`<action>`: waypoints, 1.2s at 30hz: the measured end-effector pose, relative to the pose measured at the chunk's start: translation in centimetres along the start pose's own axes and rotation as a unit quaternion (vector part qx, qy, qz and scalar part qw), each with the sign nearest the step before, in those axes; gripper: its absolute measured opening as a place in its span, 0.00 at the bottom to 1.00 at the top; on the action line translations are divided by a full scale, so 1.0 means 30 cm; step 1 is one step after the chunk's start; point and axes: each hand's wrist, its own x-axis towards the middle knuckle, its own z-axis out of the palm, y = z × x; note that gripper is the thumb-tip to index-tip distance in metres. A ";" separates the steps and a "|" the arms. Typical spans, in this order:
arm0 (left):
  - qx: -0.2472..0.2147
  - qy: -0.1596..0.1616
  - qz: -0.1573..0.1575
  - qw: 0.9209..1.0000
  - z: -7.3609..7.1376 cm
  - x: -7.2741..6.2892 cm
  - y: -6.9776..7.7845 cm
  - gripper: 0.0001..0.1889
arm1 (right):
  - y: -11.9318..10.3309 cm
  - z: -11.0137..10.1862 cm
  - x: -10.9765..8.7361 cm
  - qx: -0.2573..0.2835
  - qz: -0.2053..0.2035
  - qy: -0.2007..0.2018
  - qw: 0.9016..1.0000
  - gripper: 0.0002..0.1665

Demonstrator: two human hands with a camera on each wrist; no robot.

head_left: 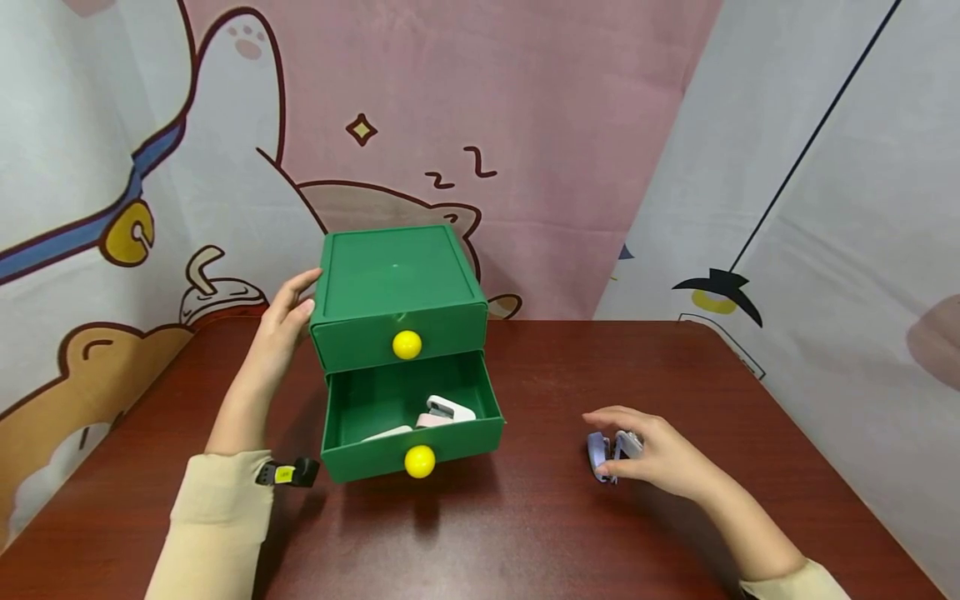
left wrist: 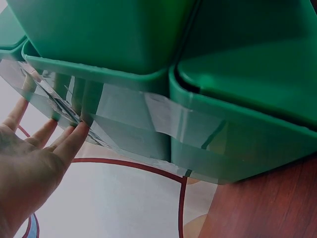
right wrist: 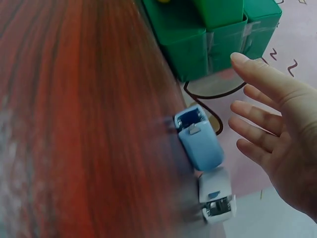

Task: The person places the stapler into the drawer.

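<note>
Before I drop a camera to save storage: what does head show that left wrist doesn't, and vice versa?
Only head: the right hand by the bluish stapler and white stapler; yellow knobs; pale items in the lower drawer.
Only left wrist: clear tape along the side of the green drawer unit.
Both: that drawer unit, the table, backdrop and left hand.

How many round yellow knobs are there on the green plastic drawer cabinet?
2. One round yellow knob is on the closed upper drawer, the other yellow knob on the pulled-out lower drawer. Any on the green plastic cabinet's back would be hidden.
</note>
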 end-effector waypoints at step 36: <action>0.009 -0.003 -0.003 1.000 -0.004 -0.004 0.002 0.25 | 0.074 0.012 -0.016 -0.070 0.069 -0.072 0.993 0.38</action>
